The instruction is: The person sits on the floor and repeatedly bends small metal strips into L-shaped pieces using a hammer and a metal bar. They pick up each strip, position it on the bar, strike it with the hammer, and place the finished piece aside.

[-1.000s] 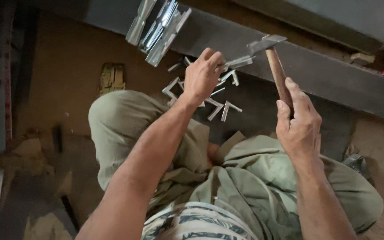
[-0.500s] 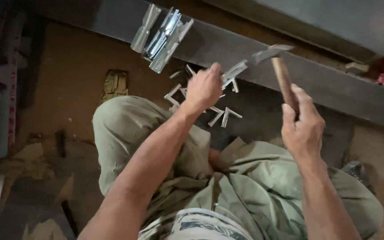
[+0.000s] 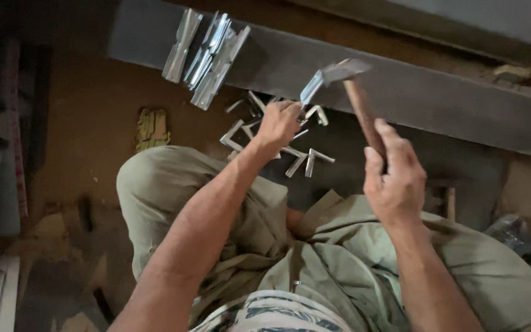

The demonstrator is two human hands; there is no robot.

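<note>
A small bent strip of shiny metal [image 3: 312, 90] rests on the edge of a long grey steel beam [image 3: 437, 98], pinched in the curled fingers of the left hand [image 3: 278, 126]. Just beside it hangs the metal head of a hammer [image 3: 344, 71], its wooden handle gripped in the closed right hand [image 3: 394, 178], thumb along the shaft. More angled metal pieces [image 3: 290, 157] lie scattered below the left hand. A stack of flat shiny strips [image 3: 207, 55] sits further along the beam.
</note>
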